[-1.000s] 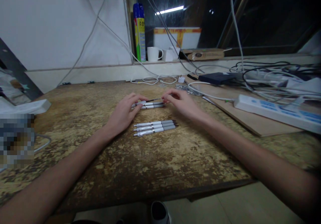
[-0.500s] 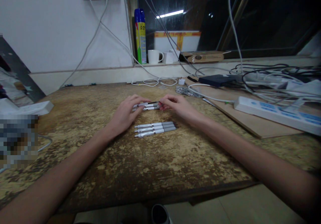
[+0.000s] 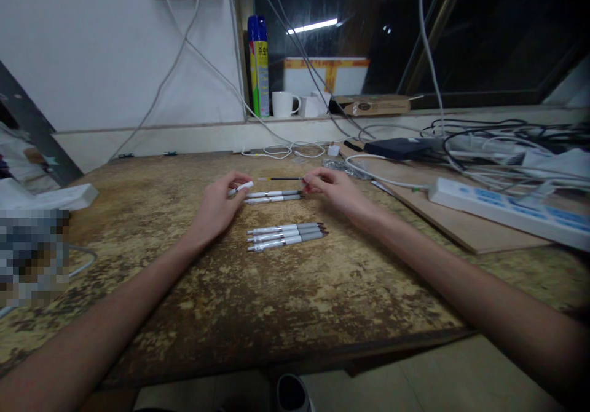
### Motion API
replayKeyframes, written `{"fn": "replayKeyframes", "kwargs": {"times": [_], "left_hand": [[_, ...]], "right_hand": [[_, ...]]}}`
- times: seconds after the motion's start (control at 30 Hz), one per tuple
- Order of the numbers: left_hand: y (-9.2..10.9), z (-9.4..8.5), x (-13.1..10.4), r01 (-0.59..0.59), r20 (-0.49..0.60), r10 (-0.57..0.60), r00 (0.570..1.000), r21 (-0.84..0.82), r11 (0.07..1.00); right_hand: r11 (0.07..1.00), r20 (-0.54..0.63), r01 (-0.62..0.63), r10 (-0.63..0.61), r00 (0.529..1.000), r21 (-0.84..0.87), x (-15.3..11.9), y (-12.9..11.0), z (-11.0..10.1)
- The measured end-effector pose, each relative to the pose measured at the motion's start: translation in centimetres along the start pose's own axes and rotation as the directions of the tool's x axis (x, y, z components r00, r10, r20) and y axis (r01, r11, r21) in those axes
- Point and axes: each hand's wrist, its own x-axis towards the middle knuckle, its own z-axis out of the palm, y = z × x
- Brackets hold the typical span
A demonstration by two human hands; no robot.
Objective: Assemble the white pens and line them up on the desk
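Note:
My left hand (image 3: 216, 206) pinches a white pen barrel (image 3: 243, 187) between thumb and fingers. Opposite it, my right hand (image 3: 332, 189) has closed thumb and fingers on the right end of a thin ink refill (image 3: 283, 179), dark along most of its length with a yellowish left end. The barrel and the refill are apart. Between the hands, two white-and-grey pens (image 3: 274, 197) lie side by side on the table, their grey ends close to my right fingers. Nearer to me, several similar pens (image 3: 286, 237) form a row with their tips to the right.
The worn wooden table (image 3: 258, 301) carries a board (image 3: 461, 227) on the right, with a white power strip (image 3: 498, 206) and tangled cables. Another white strip (image 3: 83, 197) is at the left. A spray can (image 3: 259, 67) and a white mug (image 3: 283, 104) stand on the sill.
The refill and the white barrel have come apart. My left hand has moved left with the barrel, my right hand slightly right with the refill; the two pens between them are more exposed.

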Motion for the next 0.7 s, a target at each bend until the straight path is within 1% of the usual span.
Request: {"fn": "replayKeyframes", "kwargs": {"times": [0.1, 0.17, 0.33, 0.5, 0.7], "left_hand": [[-0.06, -0.09, -0.04, -0.007, 0.026, 0.007, 1.0, -0.002, 1.0], [-0.16, -0.08, -0.05, -0.007, 0.032, 0.006, 0.999, 0.005, 1.0], [-0.38, -0.03, -0.06, -0.017, 0.022, 0.016, 1.0, 0.017, 1.0], [-0.42, 0.02, -0.06, -0.024, 0.009, 0.024, 1.0, 0.01, 1.0], [-0.38, 0.06, -0.01, -0.009, 0.019, 0.009, 1.0, 0.016, 1.0]], "right_hand": [[0.999, -0.015, 0.017, -0.018, 1.0, -0.032, -0.06, -0.11, 0.1], [0.999, -0.029, 0.007, -0.008, 1.0, -0.034, -0.05, -0.15, 0.16], [0.999, -0.07, -0.016, 0.013, 0.997, -0.044, -0.04, -0.27, 0.23], [0.999, -0.081, -0.018, 0.014, 0.997, -0.045, -0.18, -0.71, 0.34], [0.999, -0.085, 0.027, -0.028, 0.996, -0.018, -0.2, -0.71, 0.44]]}}
